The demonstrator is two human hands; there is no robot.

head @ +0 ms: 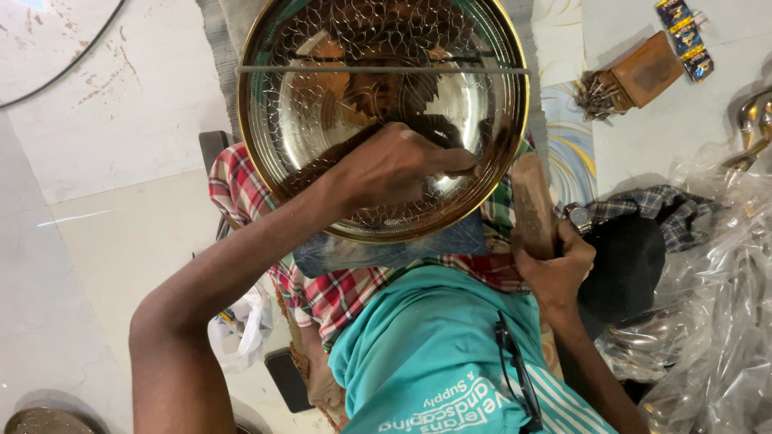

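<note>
A large round brass plate [322, 120] with fine engraved patterns rests on my lap, over a red checked cloth [338, 293]. My left hand [394, 169] lies on the plate's lower middle. Its fingers are closed in a pinch pointing right, and anything between them is hidden. My right hand [555, 269] is at the plate's right edge, gripping a worn wooden block [531, 201] that stands upright beside the rim. A thin metal bar [382, 70] lies across the upper part of the plate. A wristwatch [577, 217] sits just above my right hand.
Crinkled clear plastic [724, 281] covering metal ware fills the right side. At top right are a brown box [647, 68], a heap of small nails [595, 95] and snack packets [683, 36]. On the floor at left are a white plastic bag [241, 321] and a dark flat object [285, 378].
</note>
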